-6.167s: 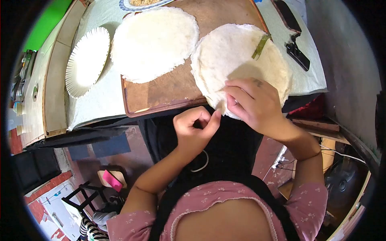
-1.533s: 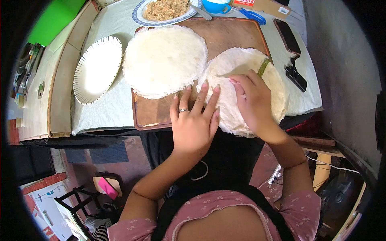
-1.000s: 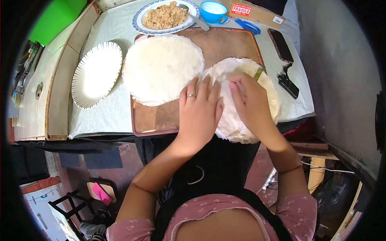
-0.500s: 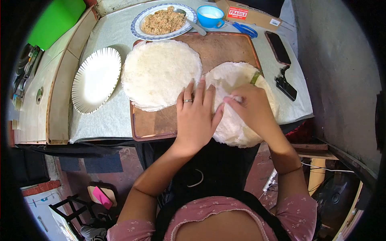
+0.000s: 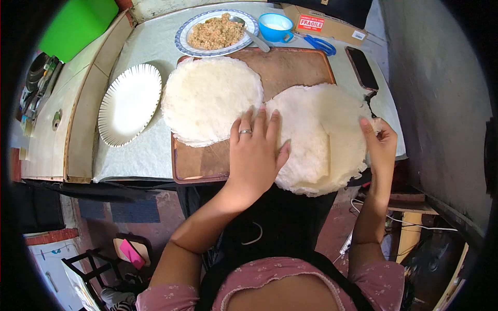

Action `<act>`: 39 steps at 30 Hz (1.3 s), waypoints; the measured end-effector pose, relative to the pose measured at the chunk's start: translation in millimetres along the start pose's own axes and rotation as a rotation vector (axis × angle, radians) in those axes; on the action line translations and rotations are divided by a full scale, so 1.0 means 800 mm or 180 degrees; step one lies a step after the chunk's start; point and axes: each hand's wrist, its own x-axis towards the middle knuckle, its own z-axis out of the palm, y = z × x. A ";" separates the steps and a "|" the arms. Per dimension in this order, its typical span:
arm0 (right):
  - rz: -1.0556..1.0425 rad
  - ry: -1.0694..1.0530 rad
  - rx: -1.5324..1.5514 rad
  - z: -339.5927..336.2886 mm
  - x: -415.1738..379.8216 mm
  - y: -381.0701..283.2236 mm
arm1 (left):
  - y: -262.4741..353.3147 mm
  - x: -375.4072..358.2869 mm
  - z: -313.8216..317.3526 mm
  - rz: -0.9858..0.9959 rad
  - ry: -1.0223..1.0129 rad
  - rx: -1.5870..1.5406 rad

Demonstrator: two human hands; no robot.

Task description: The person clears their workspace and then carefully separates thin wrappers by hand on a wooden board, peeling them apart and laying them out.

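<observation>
Two round piles of thin white spring roll wrappers lie side by side on a wooden board (image 5: 199,168). My left hand (image 5: 254,153) rests with fingers stretched out, fingertips on the left edge of the right pile (image 5: 298,135) and close to the left pile (image 5: 212,98). Out to the right, my right hand (image 5: 382,147) pinches the edge of a top spring roll wrapper (image 5: 348,137). That sheet spreads past the board's right side, its outer rim uneven. Part of the pinched edge is hidden by the fingers.
Behind the board stand a plate of minced filling (image 5: 215,33) with a spoon (image 5: 258,41), a blue cup (image 5: 275,28), blue-handled scissors (image 5: 320,45) and a cardboard box (image 5: 332,28). A white paper plate (image 5: 129,106) sits left; a phone (image 5: 361,67) lies right, near the wall.
My right hand has moved from the middle of the right pile out to the right, drawing a wrapper edge with it. The sheet now lies spread wider. My left hand stays in place.
</observation>
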 end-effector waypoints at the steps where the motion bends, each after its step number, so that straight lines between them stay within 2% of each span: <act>1: 0.0017 0.0010 -0.0033 -0.011 0.004 0.005 | 0.001 0.001 0.000 0.0025 -0.0015 0.0052; 5: -0.0048 0.0489 -0.0451 -0.051 0.019 0.017 | 0.005 -0.001 0.004 0.0009 -0.0041 0.0207; 6: -0.0358 0.0663 -0.0465 -0.063 0.026 0.027 | 0.005 -0.002 0.004 0.0012 -0.0039 0.0205; 10: 0.0089 0.0970 -0.0098 -0.111 0.039 0.037 | 0.003 -0.003 0.005 0.0059 -0.0021 0.0217; 14: -0.0210 0.1094 0.0053 -0.155 0.049 0.055 | 0.004 -0.004 0.007 0.0075 -0.0030 0.0206; 15: -0.0348 0.1217 -0.0178 -0.159 0.051 0.046 | 0.003 -0.004 0.007 0.0084 -0.0042 0.0206; 17: -0.0136 0.1504 0.0066 -0.154 0.053 0.015 | 0.004 -0.004 0.006 0.0096 -0.0058 0.0186; 19: -0.0296 0.1195 0.0126 -0.140 0.047 -0.021 | 0.005 -0.003 0.004 0.0102 -0.0063 0.0148; 22: -0.0418 0.0258 0.0030 -0.101 0.028 -0.057 | 0.015 0.003 -0.007 0.0389 -0.0133 -0.1059; 23: -0.0470 -0.0105 -0.0049 -0.075 0.016 -0.069 | 0.024 0.005 -0.012 -0.0061 -0.0456 -0.2658; 25: -0.1671 -0.0621 -0.0614 -0.014 -0.010 -0.077 | 0.045 0.003 -0.019 -0.1112 -0.1136 -0.5807; 26: -0.1238 -0.1345 -0.0240 0.009 -0.027 -0.089 | 0.039 0.000 -0.011 -0.1361 -0.1183 -0.6922; 27: -0.0795 -0.2055 0.0156 0.023 -0.038 -0.096 | 0.029 0.000 -0.007 -0.1433 -0.1217 -0.7490; 29: -0.0858 -0.1829 0.0625 0.030 -0.037 -0.075 | 0.006 0.001 -0.004 -0.1575 -0.1237 -0.8620; 30: -0.0661 -0.1549 0.0696 0.030 -0.033 -0.075 | 0.000 -0.001 -0.007 -0.1523 -0.1308 -0.8517; 33: -0.0320 -0.0887 0.0583 0.028 -0.015 -0.063 | 0.000 -0.010 -0.009 -0.2179 -0.1182 -0.6794; 37: -0.0803 -0.1080 0.0262 0.053 -0.029 -0.036 | 0.002 -0.008 0.003 -0.2602 -0.1367 -0.7154; 39: -0.1237 -0.1175 -0.0059 0.070 -0.037 -0.037 | 0.008 -0.007 -0.001 -0.2343 -0.1213 -0.6875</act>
